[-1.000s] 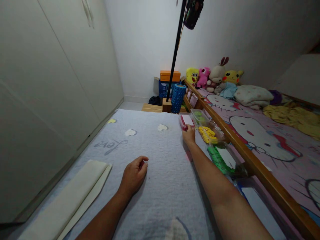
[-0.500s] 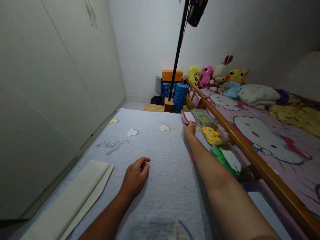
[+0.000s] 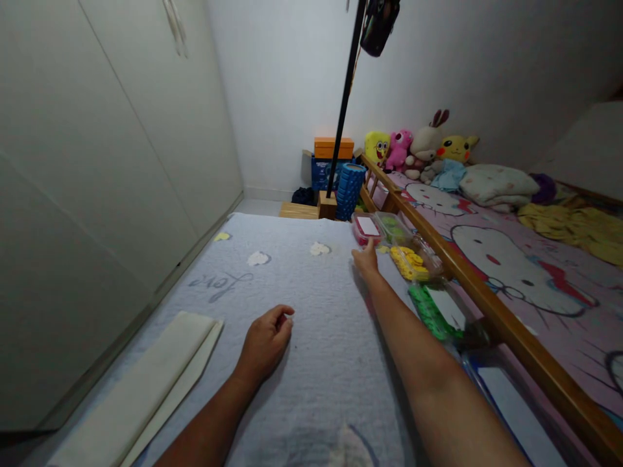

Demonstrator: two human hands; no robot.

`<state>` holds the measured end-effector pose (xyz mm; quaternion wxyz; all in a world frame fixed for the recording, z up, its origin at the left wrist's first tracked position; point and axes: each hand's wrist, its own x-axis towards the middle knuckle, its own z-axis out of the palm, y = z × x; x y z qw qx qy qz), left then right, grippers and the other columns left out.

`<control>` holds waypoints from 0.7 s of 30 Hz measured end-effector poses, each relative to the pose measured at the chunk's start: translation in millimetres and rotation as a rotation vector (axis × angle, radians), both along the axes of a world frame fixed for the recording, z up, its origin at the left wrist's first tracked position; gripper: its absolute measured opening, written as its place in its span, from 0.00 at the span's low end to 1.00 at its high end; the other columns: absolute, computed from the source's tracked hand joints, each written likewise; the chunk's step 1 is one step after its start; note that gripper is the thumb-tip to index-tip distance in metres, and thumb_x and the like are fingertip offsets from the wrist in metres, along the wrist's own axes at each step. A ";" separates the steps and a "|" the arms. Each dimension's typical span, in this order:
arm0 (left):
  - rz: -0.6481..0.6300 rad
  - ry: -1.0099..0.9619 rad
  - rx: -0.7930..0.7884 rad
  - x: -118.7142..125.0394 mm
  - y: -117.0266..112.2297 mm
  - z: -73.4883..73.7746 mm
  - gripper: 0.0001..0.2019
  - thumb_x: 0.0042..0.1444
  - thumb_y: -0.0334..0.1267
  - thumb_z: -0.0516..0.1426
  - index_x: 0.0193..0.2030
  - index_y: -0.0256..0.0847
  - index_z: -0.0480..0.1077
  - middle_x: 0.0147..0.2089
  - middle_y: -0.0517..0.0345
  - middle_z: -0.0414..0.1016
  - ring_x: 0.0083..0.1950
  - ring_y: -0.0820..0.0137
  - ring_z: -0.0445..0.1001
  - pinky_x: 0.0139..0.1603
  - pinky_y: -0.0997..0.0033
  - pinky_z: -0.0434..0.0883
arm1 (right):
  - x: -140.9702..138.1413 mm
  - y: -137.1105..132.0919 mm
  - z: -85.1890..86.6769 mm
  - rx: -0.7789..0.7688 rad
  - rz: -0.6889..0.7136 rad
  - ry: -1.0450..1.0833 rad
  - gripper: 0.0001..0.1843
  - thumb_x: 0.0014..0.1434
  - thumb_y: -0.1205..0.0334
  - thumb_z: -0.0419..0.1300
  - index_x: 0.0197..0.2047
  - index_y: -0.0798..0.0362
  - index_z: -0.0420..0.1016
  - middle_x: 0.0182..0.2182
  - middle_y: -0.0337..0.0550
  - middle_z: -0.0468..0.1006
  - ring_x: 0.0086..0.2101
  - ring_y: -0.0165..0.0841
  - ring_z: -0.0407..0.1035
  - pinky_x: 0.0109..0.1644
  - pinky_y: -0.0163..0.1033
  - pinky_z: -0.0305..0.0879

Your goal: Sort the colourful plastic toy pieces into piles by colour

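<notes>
Red box (image 3: 361, 239) no longer pinched, right hand (image 3: 367, 262) spreads (left hand (image 3: 265, 338) stays loosely open).

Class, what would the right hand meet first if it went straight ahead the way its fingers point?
Most likely the red box, just ahead of the right hand. The index finger overlaps its near edge in the picture, but depth is unclear, so they may already touch.

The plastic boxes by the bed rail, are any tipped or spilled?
None looks tipped. A small yellow patch shows between the red box and the yellow box; I can't tell whether it's a spilled bit or a print on the sheet.
</notes>
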<state>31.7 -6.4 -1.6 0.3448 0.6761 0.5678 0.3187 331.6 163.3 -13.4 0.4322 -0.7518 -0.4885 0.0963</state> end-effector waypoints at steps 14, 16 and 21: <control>-0.021 0.032 0.053 -1.9 0.7 -1.7 0.16 0.58 0.46 0.52 0.44 0.40 0.75 0.28 0.61 0.72 0.30 0.68 0.71 0.35 0.70 0.64 | -0.9 -177.6 43.2 -0.104 0.325 -0.104 0.28 0.55 0.61 0.57 0.60 0.55 0.69 0.54 0.54 0.73 0.48 0.39 0.71 0.52 0.46 0.69; -0.023 0.042 0.060 -2.0 0.8 -2.0 0.16 0.57 0.46 0.52 0.44 0.40 0.75 0.28 0.61 0.72 0.30 0.68 0.71 0.35 0.70 0.64 | 10.0 -204.2 52.8 -0.107 0.338 -0.234 0.26 0.57 0.60 0.56 0.59 0.56 0.70 0.53 0.55 0.74 0.51 0.41 0.69 0.57 0.48 0.66; -0.031 0.050 0.072 -2.3 1.3 -4.2 0.18 0.57 0.47 0.52 0.45 0.39 0.75 0.28 0.61 0.72 0.30 0.68 0.71 0.34 0.70 0.64 | 35.9 -265.3 68.3 -0.260 0.178 -0.543 0.24 0.61 0.58 0.57 0.60 0.54 0.70 0.56 0.54 0.74 0.55 0.46 0.65 0.60 0.52 0.60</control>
